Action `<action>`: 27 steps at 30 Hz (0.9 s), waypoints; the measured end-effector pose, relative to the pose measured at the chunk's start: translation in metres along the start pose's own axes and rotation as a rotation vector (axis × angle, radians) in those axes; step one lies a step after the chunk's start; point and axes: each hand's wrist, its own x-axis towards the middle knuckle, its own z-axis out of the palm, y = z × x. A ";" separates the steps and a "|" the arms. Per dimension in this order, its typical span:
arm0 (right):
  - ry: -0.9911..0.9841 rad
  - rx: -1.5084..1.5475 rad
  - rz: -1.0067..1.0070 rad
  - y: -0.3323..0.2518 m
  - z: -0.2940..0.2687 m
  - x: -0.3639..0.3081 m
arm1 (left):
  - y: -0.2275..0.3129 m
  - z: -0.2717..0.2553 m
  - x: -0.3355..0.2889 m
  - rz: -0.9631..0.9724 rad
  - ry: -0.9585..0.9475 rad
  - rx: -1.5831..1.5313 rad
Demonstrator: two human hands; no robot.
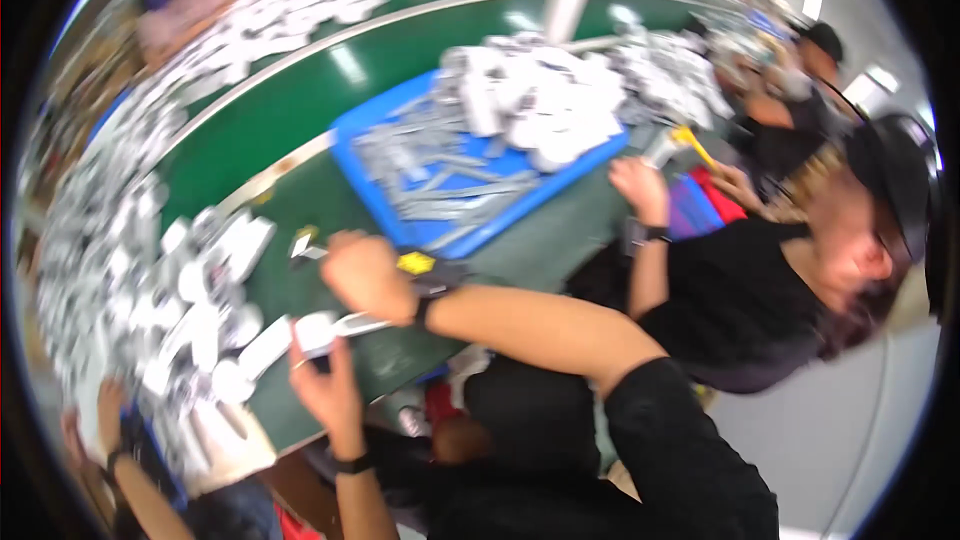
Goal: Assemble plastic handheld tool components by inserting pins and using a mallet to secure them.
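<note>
Near the table's front edge, my left hand has its thumb and fingers round a white plastic part with a rounded end. A pale flat strip runs off to the right of that part, below my other hand. My right hand is curled just above and beyond the white part. By its knuckles is a small, shiny metal piece with some yellow on it, blurred; what the fingers hold is hidden. A dark wristband with a yellow patch sits at my right wrist.
A blue tray holds grey strips and a heap of white parts. More white parts pile up at left. A co-worker in black works close on my right; another person's hands are at lower left.
</note>
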 end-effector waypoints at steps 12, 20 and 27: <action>-0.142 0.516 -0.234 0.023 -0.042 0.018 | -0.013 -0.004 0.005 0.027 0.037 0.102; -0.555 0.284 -0.395 0.042 -0.108 -0.007 | -0.003 0.017 0.004 -0.017 -0.034 0.128; -0.350 0.225 -0.354 0.033 -0.080 -0.024 | -0.006 0.007 0.001 0.011 0.070 -0.179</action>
